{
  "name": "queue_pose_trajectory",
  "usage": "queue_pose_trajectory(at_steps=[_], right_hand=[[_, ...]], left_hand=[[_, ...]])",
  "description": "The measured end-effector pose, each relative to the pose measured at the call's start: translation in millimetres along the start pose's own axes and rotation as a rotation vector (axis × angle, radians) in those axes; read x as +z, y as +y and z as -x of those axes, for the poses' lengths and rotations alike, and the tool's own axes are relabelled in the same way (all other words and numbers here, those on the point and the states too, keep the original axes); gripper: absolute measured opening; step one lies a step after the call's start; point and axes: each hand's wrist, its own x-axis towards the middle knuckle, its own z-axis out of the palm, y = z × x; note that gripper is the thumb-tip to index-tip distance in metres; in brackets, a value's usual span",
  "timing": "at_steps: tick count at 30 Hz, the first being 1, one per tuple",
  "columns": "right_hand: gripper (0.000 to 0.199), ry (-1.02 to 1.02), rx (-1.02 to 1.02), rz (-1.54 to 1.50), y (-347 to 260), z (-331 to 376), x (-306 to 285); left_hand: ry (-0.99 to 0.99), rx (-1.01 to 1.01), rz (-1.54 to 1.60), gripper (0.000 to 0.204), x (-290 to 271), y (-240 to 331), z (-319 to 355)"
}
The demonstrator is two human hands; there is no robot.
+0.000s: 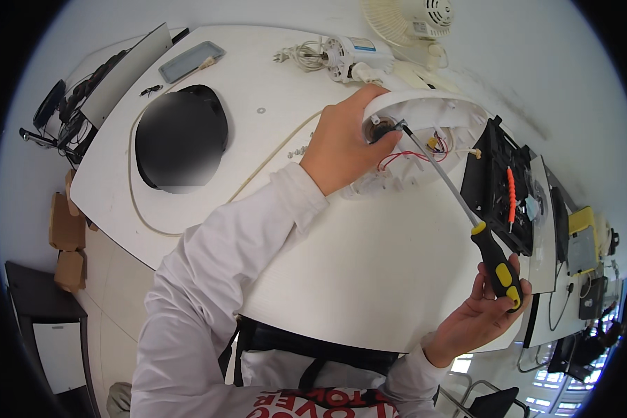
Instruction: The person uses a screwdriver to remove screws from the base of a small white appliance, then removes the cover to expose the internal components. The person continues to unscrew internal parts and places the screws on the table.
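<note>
An open white plastic housing (425,101) lies on the table with its hollow side showing. My left hand (345,143) grips its near-left wall, the thumb reaching inside beside a dark round part (380,129). Thin red wires (412,152) and a small yellow part (435,143) sit within the shell. My right hand (474,324) holds a long screwdriver (496,268) by the end of its black and yellow handle. Its shaft slants up and left into the housing, the tip close to my left thumb. Whether the tip touches a screw cannot be made out.
A black tool case (491,184) with an orange twisted rod (512,191) lies at the right. Small screws (298,151) and a washer (260,110) are left of my hand. Behind stand a white motor unit (359,57) and a fan (404,21). A black rounded object (181,139) and grey tray (191,61) lie left.
</note>
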Motion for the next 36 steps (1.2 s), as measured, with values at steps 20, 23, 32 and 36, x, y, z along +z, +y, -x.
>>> queue_pose_trajectory(at_steps=[20, 23, 32, 36], right_hand=[[0.040, -0.030, -0.021, -0.039, 10.2, 8.9, 0.8], [0.042, 0.011, -0.011, -0.020, 9.7, 7.5, 3.2], [0.042, 0.039, 0.021, -0.045, 13.7, 6.3, 1.7], [0.042, 0.040, -0.018, 0.027, 11.5, 6.4, 1.6]], left_hand=[[0.025, 0.052, -0.067, 0.039, 0.6, -2.4, 1.4], [0.052, 0.113, -0.073, 0.036, 2.4, -5.4, 0.5], [0.051, 0.119, -0.071, 0.037, 3.4, -5.9, 0.0], [0.038, 0.115, -0.091, 0.037, 3.2, -5.7, -0.9]])
